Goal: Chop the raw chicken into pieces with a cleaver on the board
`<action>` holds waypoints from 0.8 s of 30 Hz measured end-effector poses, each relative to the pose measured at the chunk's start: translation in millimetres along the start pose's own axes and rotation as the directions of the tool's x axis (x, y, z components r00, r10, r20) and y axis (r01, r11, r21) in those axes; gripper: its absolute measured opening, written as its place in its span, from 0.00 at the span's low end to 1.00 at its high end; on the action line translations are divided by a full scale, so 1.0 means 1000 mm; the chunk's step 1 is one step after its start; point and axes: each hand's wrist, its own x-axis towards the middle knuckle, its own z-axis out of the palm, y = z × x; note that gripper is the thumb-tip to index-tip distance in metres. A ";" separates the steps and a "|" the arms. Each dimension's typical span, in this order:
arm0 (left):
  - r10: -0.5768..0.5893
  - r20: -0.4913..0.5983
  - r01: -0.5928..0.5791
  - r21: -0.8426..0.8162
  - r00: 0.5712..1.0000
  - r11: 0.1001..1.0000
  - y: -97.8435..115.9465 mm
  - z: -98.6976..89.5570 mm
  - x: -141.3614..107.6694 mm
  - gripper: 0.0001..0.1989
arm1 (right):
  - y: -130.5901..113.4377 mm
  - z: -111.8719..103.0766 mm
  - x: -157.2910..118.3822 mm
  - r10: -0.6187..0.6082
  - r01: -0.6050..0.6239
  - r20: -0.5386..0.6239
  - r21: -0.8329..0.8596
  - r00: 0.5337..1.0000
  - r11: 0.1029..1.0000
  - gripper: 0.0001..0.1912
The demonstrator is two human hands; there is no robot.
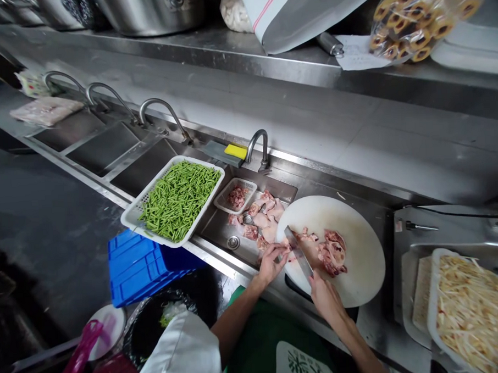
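the right hand (pixel 326 296) has its fingers clenched around the handle of a broad steel knife (pixel 300 254), whose blade stands slanting over the left part of a round white cutting board (pixel 366 264). the left hand (pixel 272 262) has its fingers bent, grasping a small pink piece of raw meat (pixel 292 256) near this board's left edge, just beside the blade. to the right of the knife lies a heap of red raw meat (pixel 332 253); from there, open board surface runs to the right rim. beyond the left fingers, pale raw meat pieces (pixel 269 218) lie in a rectangular steel sink (pixel 215 226).
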 end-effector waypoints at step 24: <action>0.045 0.020 -0.046 0.067 0.999 0.997 -0.001 0.024 0.001 0.07 | 0.037 0.016 -0.002 0.049 -0.048 -0.015 0.040 0.999 0.998 0.14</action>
